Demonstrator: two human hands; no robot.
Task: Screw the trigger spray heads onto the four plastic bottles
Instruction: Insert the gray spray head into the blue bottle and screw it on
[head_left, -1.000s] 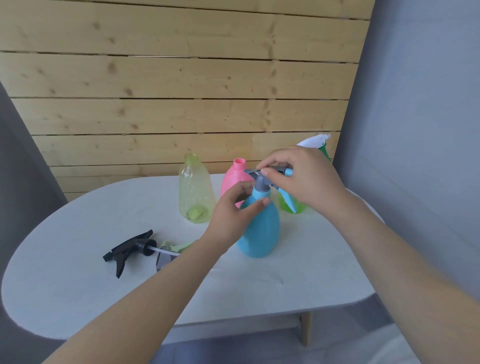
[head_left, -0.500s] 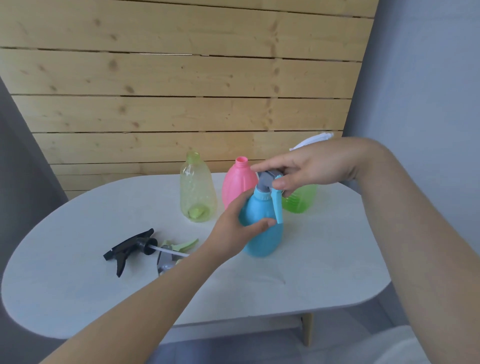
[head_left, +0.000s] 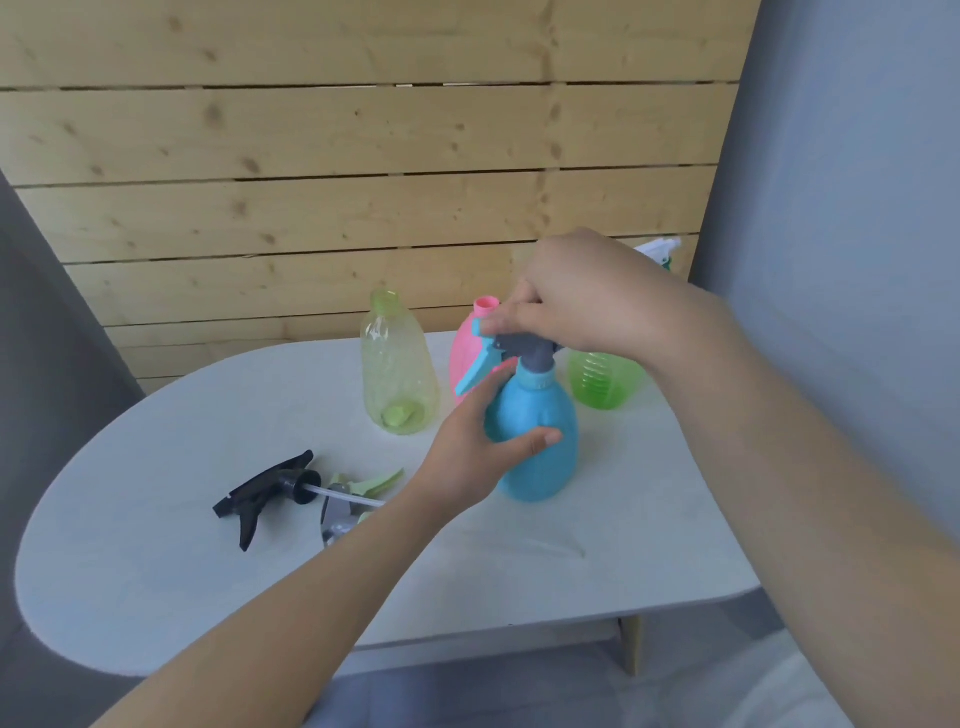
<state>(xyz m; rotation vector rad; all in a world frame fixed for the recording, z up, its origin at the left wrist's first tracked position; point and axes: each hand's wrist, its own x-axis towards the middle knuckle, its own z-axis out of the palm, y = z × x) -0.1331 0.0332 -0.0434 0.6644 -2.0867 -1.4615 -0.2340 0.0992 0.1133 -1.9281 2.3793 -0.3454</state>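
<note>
A blue bottle (head_left: 550, 441) stands upright near the middle of the white table (head_left: 156, 571). My left hand (head_left: 472, 441) grips its body. My right hand (head_left: 576, 301) holds the grey and blue spray head (head_left: 511, 351) that sits on its neck, trigger pointing left. Behind stand a capless pale yellow-green bottle (head_left: 397, 374) and a capless pink bottle (head_left: 467, 343). A green bottle (head_left: 605, 382) at the right carries a white spray head (head_left: 657, 247), mostly hidden by my right arm. A black spray head (head_left: 265, 488) and a grey-green spray head (head_left: 348, 499) lie on the table at the left.
A wooden plank wall (head_left: 363, 182) rises behind the table. A grey wall (head_left: 841, 208) stands close on the right. The table's front edge curves near my forearms, with a wooden leg (head_left: 631, 644) below it.
My right hand has turned the spray head on the blue bottle, so the trigger now points left instead of right. My left hand has slid lower on the bottle's body.
</note>
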